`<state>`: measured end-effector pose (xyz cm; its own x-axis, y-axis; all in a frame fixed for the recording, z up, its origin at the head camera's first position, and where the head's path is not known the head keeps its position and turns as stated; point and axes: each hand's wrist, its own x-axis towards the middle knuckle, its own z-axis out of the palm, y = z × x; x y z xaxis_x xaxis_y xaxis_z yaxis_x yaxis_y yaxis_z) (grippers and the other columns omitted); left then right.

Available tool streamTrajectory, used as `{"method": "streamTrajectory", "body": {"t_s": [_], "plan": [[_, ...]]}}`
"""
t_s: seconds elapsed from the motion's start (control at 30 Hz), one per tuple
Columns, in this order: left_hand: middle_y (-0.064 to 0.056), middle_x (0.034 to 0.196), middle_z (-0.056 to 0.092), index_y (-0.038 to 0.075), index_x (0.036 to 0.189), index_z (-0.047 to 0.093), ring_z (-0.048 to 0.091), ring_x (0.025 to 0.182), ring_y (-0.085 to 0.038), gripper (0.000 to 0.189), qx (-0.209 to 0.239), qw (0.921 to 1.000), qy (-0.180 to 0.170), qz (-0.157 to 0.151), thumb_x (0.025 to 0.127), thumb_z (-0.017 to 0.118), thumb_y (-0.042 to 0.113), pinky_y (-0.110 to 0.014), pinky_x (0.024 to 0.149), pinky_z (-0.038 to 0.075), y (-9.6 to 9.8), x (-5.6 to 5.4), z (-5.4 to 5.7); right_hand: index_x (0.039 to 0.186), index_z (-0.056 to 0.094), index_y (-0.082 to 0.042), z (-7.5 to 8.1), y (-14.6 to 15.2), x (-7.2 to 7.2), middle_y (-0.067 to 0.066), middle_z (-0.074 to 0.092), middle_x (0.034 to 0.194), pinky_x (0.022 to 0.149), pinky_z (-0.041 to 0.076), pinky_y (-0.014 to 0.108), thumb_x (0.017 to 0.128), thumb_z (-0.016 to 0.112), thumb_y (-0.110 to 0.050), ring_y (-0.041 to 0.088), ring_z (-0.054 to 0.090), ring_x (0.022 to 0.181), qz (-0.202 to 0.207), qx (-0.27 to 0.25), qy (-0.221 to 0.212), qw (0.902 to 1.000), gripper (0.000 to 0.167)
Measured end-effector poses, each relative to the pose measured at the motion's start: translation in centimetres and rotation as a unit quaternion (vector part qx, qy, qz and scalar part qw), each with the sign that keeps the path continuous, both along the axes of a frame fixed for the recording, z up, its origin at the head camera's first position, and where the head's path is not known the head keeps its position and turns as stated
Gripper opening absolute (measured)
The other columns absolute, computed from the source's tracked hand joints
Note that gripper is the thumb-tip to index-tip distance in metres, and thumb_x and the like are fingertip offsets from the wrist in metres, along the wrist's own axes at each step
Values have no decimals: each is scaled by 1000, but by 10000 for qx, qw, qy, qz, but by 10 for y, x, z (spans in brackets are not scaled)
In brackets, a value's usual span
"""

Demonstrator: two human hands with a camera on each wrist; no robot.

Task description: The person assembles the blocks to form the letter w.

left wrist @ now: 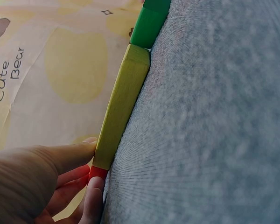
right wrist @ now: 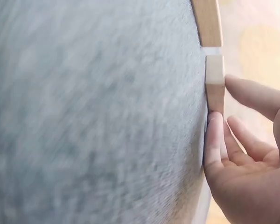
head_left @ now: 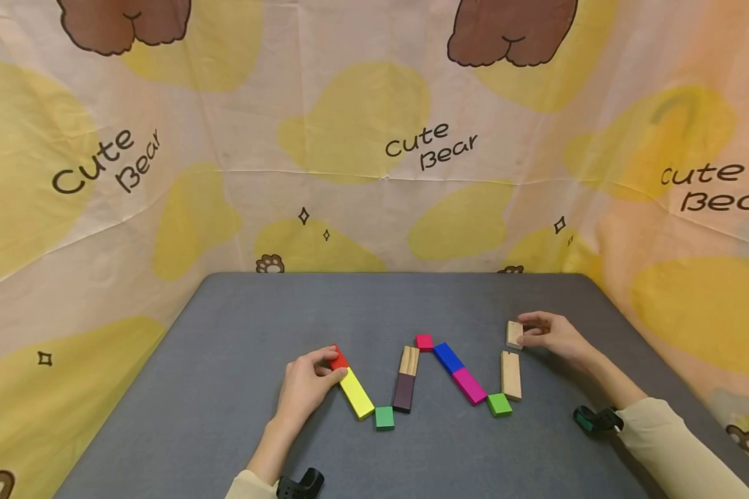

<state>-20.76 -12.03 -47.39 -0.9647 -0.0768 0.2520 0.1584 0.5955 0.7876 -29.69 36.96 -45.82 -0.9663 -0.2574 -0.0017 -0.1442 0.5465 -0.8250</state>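
At the left end of a zigzag row of wooden blocks, my left hand [head_left: 306, 384] pinches the red block [head_left: 339, 358]. Its thumb touches the adjoining yellow block [left wrist: 119, 112] near their joint. Fingers partly cover the red block in the left wrist view. On the other end, my right hand [head_left: 558, 336] holds a short plain wood block [head_left: 514, 334] between thumb and fingers. A narrow gap separates that block from a longer plain wood block [head_left: 510, 375], also seen in the right wrist view.
Between the hands run a green block [head_left: 384, 418], a dark purple block [head_left: 403, 393], a striped wood block [head_left: 409, 361], a pinkish-red block [head_left: 424, 342], a blue block [head_left: 449, 357], a magenta block [head_left: 469, 386] and a light green block [head_left: 499, 405]. All lie on the grey table [head_left: 256, 312], before a printed cloth [head_left: 349, 138].
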Motion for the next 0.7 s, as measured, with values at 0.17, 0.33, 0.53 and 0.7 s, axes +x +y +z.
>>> {"method": "streamTrajectory", "body": {"t_s": [0.17,0.33,0.53,0.7], "plan": [[0,119,69,3,113,74,65,75,-8,37,-20,10000,18,19,79,83,16,-26,63,50,0,0,0,135,51,8,2,-7,0,26,54,131,84,48,37,86,78,-22,28,62,102,-44,-27,-93,9999,63],[-1,119,69,3,113,74,65,75,-8,37,-37,10000,50,5,79,83,16,-26,62,50,-1,0,0,136,49,8,2,-12,1,26,54,132,82,48,35,85,79,-20,25,65,96,69,-83,-201,9997,65],[-1,118,69,3,113,74,65,72,-7,36,-55,9999,82,-22,80,83,16,-26,61,49,-2,0,0,136,50,7,0,-13,0,25,55,130,82,48,33,85,79,-21,24,64,97,79,0,-254,9996,65],[-1,118,69,4,112,74,65,71,-6,36,-76,9999,99,-21,80,83,15,-26,61,49,-2,0,0,135,50,7,-1,-11,0,25,54,131,81,49,33,85,80,-21,26,63,99,99,-25,-266,9996,65]]}}
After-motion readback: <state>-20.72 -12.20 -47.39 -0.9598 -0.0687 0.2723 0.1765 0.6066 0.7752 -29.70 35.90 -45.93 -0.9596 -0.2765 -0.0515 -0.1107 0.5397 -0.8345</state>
